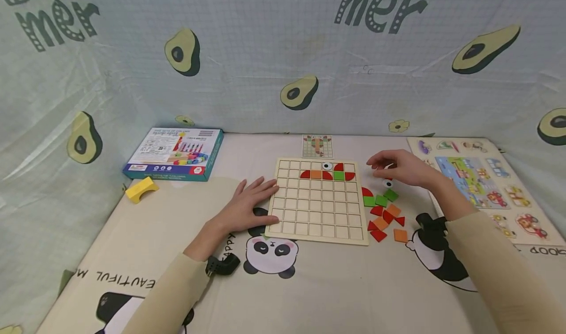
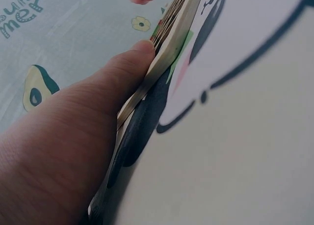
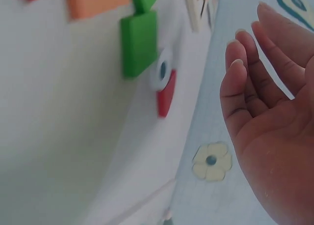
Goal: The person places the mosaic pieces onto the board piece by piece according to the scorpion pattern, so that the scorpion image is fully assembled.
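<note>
A wooden grid board (image 1: 316, 211) lies flat on the table, with an orange square (image 1: 316, 175), a green square (image 1: 338, 176), an eye disc (image 1: 326, 166) and several red quarter-round pieces in its upper rows. Against the board's left edge rests my left hand (image 1: 247, 206), fingers spread; in the left wrist view its thumb (image 2: 132, 63) lies along the wooden rim. My right hand (image 1: 400, 168) hovers right of the board, fingers loosely bent, nothing between them in the right wrist view. Below it lie another eye disc (image 1: 387, 183), partly over a red piece, and green squares (image 1: 391, 195).
Loose red and orange pieces (image 1: 400, 235) lie right of the board. A small pattern card (image 1: 317, 146) sits behind it. At the far left are a boxed toy set (image 1: 174, 153) and a yellow arch block (image 1: 141, 190). A picture puzzle board (image 1: 486, 186) lies at right, under the right forearm.
</note>
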A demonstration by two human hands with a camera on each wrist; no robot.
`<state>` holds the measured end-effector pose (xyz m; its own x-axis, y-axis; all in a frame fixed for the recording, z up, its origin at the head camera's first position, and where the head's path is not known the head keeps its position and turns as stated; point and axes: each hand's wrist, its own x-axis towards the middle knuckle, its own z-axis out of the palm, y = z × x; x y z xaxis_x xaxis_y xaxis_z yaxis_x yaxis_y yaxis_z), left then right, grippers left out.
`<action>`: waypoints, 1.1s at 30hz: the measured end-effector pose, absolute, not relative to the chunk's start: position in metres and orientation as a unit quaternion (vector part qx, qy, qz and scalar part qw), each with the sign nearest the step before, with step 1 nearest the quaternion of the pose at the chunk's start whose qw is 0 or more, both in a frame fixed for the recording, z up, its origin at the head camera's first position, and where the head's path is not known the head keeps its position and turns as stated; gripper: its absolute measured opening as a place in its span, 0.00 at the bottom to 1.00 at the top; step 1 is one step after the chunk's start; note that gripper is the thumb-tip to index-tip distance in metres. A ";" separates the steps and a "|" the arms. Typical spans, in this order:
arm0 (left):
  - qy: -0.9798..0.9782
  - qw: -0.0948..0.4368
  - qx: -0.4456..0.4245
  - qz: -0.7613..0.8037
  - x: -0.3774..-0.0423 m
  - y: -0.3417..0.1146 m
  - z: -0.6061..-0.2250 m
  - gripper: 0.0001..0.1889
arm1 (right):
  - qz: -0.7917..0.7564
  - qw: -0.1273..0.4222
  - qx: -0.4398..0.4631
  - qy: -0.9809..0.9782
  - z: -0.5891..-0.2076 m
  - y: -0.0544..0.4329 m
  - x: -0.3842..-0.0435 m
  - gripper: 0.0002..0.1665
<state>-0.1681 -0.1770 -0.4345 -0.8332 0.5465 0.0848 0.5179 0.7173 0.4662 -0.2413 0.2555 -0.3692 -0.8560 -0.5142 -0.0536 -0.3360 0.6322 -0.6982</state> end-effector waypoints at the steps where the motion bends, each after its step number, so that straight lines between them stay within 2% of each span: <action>1: 0.926 0.028 0.288 0.242 -0.168 -0.177 -0.434 0.45 | -0.354 0.125 -0.233 0.897 -0.371 0.259 -0.241 0.18; 17: 0.926 0.024 0.288 0.244 -0.168 -0.178 -0.435 0.44 | -0.314 0.129 -0.206 0.918 -0.387 0.287 -0.231 0.14; 25: 0.926 0.031 0.286 0.243 -0.168 -0.177 -0.435 0.45 | -0.297 0.131 -0.203 0.924 -0.395 0.288 -0.231 0.16; 33: 0.927 0.032 0.285 0.242 -0.169 -0.177 -0.436 0.45 | -0.260 0.106 -0.199 0.939 -0.397 0.282 -0.231 0.17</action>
